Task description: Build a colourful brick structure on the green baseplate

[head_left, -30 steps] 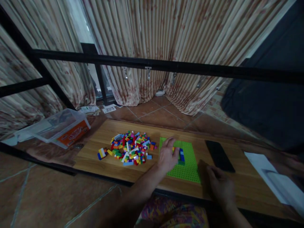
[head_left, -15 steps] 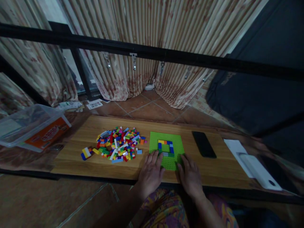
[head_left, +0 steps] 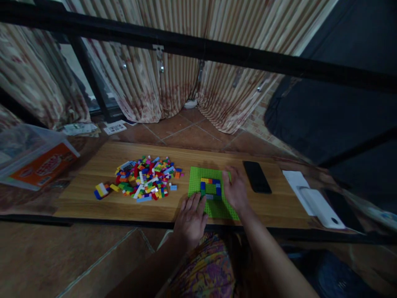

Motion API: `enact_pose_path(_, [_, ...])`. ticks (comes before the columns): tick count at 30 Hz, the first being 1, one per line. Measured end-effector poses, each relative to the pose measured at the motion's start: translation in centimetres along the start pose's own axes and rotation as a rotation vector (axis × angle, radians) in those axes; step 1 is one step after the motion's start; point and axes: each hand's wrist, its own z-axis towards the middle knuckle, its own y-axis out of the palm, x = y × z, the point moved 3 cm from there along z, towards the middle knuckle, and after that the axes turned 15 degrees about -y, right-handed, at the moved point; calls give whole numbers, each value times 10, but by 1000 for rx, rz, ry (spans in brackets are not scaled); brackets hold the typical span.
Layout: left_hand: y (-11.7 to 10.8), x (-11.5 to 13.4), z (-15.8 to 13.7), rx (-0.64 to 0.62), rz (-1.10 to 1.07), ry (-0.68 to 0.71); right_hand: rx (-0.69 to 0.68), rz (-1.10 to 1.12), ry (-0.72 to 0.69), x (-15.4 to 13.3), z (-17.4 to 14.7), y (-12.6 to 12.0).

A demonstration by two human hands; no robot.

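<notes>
A green studded baseplate (head_left: 195, 174) lies on the wooden tabletop. On it toy building bricks (head_left: 212, 197) form a hollow rectangle in yellow, orange, blue, green and grey. My left hand (head_left: 190, 217) rests over the plate's left front part, fingers stretched out, fingertips close to the rectangle's near left corner. Over the plate's right edge lies my right hand (head_left: 235, 190), its fingers pointing away from me and loosely extended. I see nothing held in either hand. Part of the plate is hidden beneath both hands.
To the left spreads a heap of mixed loose bricks (head_left: 149, 178), with a small joined block (head_left: 101, 191) beside it. A clear plastic box (head_left: 27, 149) stands at far left. On the right lie a black phone (head_left: 257, 177) and a white device (head_left: 322, 209). A dark rail (head_left: 186, 39) crosses ahead.
My right hand has moved forward along the plate's right edge, from its near corner towards the far one. My left hand stays at the plate's left side. The whole view has shifted slightly.
</notes>
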Motion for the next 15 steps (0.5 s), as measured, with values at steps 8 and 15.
enact_pose_path(8, [1,3,0,-31,-32,-30,-306,-14,-166,-21,18,68])
enact_pose_path(15, [2,2,-5,-56,-108,-82,-355,6,-208,-13,11,75])
